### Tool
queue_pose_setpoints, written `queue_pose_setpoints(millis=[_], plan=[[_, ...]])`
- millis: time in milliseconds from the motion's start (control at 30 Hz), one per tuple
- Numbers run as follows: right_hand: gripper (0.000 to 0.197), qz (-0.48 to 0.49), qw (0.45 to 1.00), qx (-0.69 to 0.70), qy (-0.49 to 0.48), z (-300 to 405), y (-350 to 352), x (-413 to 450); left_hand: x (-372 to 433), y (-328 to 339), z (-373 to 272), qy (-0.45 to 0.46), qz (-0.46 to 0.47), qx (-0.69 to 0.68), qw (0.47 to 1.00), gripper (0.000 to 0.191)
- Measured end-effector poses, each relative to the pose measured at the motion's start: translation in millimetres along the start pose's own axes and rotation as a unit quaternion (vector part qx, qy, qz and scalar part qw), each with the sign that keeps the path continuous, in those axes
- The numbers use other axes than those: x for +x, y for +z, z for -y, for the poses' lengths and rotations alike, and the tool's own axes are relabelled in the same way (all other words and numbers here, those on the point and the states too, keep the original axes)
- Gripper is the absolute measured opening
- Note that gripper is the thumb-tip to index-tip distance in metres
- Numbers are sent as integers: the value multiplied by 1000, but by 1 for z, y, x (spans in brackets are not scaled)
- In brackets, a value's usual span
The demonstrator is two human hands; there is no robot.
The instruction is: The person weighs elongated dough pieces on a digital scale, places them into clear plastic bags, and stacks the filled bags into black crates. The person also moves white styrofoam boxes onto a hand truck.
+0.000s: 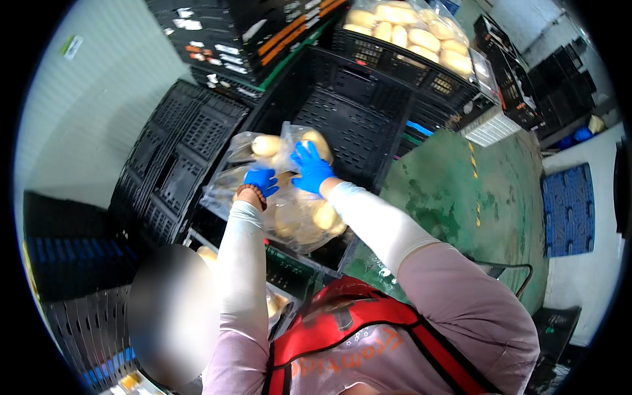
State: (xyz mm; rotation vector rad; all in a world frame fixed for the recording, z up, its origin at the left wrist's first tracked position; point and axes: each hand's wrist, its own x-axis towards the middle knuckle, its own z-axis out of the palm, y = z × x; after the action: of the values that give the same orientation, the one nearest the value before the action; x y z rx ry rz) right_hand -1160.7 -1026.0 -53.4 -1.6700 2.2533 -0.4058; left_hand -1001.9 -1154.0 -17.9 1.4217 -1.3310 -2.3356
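Observation:
Before me a black plastic crate holds clear plastic bags of pale yellow potatoes. My left hand, in a blue glove with a beaded bracelet at the wrist, rests among the bags at the crate's left side. Its fingers are bent against the plastic, and whether they pinch it is unclear. Just right of it, my right hand, also blue-gloved, lies with fingers spread on a bag of potatoes. Beneath both hands the bags overlap, so their number is hard to make out.
Another crate of bagged potatoes stands beyond. Black crates are stacked at upper left, and more folded crates lean leftward. A blurred area covers the lower left. Green floor extends right, towards a blue pallet by the wall.

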Motion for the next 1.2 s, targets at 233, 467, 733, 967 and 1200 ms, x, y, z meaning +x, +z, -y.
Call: queue_pose_setpoints(millis=[233, 467, 733, 967, 1200], plan=[[85, 59, 987, 149, 25, 10, -19, 13, -183, -46, -26, 186, -33, -92, 978, 31], [70, 10, 990, 138, -3, 85, -76, -53, -387, -196, 108, 257, -219, -128, 933, 30], [36, -99, 908, 341, -222, 314, -38, -222, -611, -284, 379, 254, -427, -247, 832, 25], [41, 345, 811, 213, -421, 522, 105, -309, -763, -268, 581, 130, -685, -197, 689, 32], [41, 397, 697, 109, -587, 692, 200, -382, -882, -106, 742, 69, -773, -440, 451, 32]])
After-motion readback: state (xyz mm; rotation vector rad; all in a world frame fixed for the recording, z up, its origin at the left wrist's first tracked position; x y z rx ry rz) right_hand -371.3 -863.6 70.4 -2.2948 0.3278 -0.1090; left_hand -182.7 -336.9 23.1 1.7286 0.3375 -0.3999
